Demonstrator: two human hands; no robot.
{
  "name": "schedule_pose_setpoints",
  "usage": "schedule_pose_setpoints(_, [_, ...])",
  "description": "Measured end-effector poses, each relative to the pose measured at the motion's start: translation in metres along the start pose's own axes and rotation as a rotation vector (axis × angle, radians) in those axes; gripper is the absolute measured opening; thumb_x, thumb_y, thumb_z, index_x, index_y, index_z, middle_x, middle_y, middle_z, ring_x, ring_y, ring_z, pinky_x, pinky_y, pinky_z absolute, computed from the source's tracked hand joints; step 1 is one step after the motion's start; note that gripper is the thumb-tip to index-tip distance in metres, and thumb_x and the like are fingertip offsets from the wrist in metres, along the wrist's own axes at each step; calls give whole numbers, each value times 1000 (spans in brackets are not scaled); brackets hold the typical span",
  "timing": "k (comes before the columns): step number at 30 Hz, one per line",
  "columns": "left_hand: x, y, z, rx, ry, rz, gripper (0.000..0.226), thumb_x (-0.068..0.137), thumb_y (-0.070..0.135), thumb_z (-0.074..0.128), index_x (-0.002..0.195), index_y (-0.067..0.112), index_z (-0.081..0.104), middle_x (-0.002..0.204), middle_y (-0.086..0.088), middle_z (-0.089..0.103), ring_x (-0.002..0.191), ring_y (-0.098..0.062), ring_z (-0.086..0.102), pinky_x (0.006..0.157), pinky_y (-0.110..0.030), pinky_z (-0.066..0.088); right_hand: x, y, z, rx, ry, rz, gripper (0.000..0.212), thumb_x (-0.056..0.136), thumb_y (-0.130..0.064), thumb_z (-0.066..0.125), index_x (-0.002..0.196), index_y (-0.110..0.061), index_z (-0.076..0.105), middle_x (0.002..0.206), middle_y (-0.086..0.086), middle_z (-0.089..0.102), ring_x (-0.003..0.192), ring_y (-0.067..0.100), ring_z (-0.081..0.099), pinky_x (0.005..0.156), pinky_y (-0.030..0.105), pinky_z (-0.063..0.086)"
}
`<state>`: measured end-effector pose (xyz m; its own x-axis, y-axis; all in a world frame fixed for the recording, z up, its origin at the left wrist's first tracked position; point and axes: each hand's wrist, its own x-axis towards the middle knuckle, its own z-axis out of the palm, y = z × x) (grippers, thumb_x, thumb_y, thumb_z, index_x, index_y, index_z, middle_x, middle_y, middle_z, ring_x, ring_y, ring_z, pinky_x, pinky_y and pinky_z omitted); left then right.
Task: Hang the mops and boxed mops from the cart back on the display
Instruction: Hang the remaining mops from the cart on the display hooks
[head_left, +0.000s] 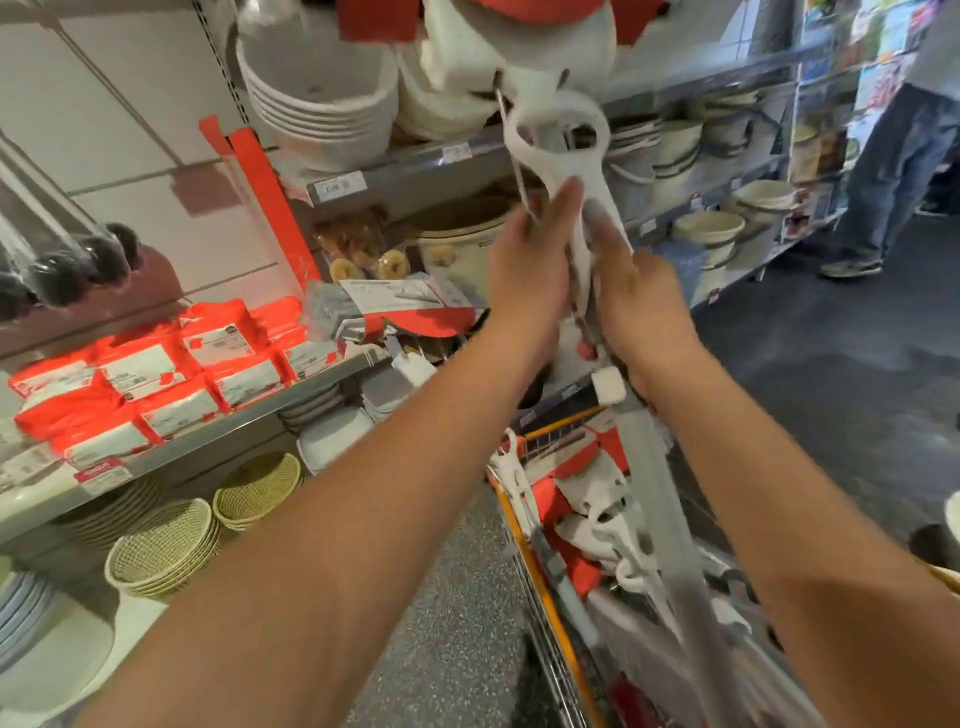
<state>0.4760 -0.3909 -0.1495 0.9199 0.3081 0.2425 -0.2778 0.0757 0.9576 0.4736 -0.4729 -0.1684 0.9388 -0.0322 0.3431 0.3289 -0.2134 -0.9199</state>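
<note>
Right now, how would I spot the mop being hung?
Find the yellow cart at lower right. One grey pole rises above it between the left hand and right hand. Only this mop lifts its white loop to the shelves; others lie in the cart.

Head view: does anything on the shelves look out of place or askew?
A grey carded pack lies tilted at the shelf edge beside the jumbled red packs, loose and crooked rather than hanging.

Mop (566, 135): hanging loop at 12 o'clock smeared by motion; whether it is hooked cannot be told; shaft leaves the bottom edge at 5 o'clock. Right hand (639, 296): fingers (605, 223) blurred, grip unreadable. Cart (540, 587): cut off at 5 o'clock. Price label (337, 185) at 10 o'clock: figures illegible.
</note>
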Motion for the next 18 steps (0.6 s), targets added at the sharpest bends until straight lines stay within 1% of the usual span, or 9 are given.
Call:
schedule_pose_setpoints(2, [10,23,1,-47,4,28,15,93,31,61,90,17,65,87,-2,71,85,-18,69,86,-39,56,10,-23,-3,88,11,23,53,95,-57,40,68,-18,64,52,3,59,49,13,60,46,30,50])
schedule_pose_setpoints(4, [17,35,-5,-64,9,38,14,92,30,62,85,18,66,84,-1,71,81,-17,69,81,-35,55,10,-34,4,92,3,49,57,94,-60,38,77,-13,65,50,2,59,45,13,59,41,26,48])
schedule_pose_setpoints(6, [19,41,-14,-85,9,42,16,92,29,62,82,17,65,80,-2,69,77,-18,66,76,-34,52,8,-39,15,94,17,61,66,85,-70,37,79,-10,65,61,10,66,54,21,65,55,40,58])
schedule_pose_setpoints(8, [18,52,-23,-88,13,58,16,93,28,60,83,16,64,78,-1,67,74,-16,64,70,-30,51,7,-48,25,147,-4,58,72,79,-74,38,76,-8,64,65,17,66,57,31,64,63,58,55])
schedule_pose_setpoints(10, [17,63,-34,-82,24,88,14,94,28,59,86,17,63,79,0,67,74,-14,64,68,-28,50,6,-57,35,156,-35,41,72,79,-75,38,78,-8,64,66,16,65,60,33,63,66,61,54])
schedule_pose_setpoints(12, [16,71,-47,-84,51,125,14,94,28,59,86,17,64,83,-3,68,79,-16,65,74,-31,52,2,-68,45,137,-47,15,72,73,-78,35,78,-12,64,70,14,68,66,34,66,69,59,55])
schedule_pose_setpoints(14, [13,82,-61,-72,76,152,16,92,32,61,88,17,65,89,-6,70,84,-20,66,80,-37,52,-2,-82,54,135,-65,-24,63,82,-71,36,82,-15,65,77,11,69,69,30,68,69,54,57])
schedule_pose_setpoints(17, [7,100,-88,-99,111,180,17,93,30,60,87,15,62,85,-6,68,82,-20,65,77,-36,52,-9,-106,70,109,-123,-43,52,96,-54,36,88,-12,67,81,11,70,65,22,67,52,31,56])
schedule_pose_setpoints(18, [3,108,-98,-104,125,193,17,94,29,59,86,14,61,81,-4,67,79,-19,63,73,-34,51,-13,-114,77,100,-130,-52,54,96,-55,37,87,-11,67,80,11,70,64,22,66,49,29,55])
